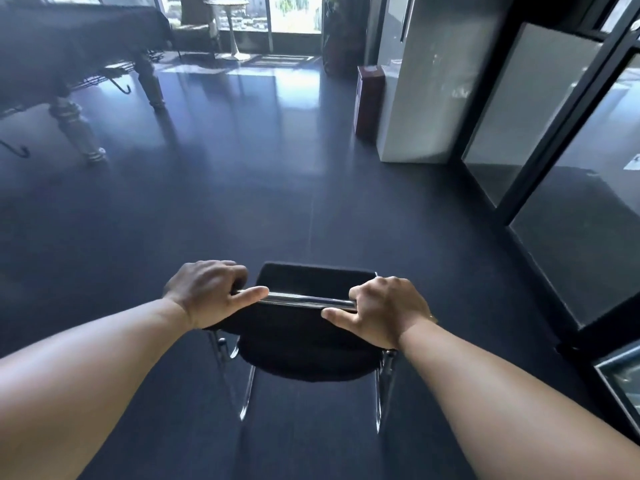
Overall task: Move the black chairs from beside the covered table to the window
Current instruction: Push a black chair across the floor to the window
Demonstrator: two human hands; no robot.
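Carry step, by judgement: left grip (207, 292) and right grip (384, 310) clench the chrome rail (304, 300) between them, black chair (304, 355) seat just beneath; covered worktop (69, 39) lies far ahead-left, window (294, 12) farthest ahead, so next likely a straight forward carry across the floor (311, 202).
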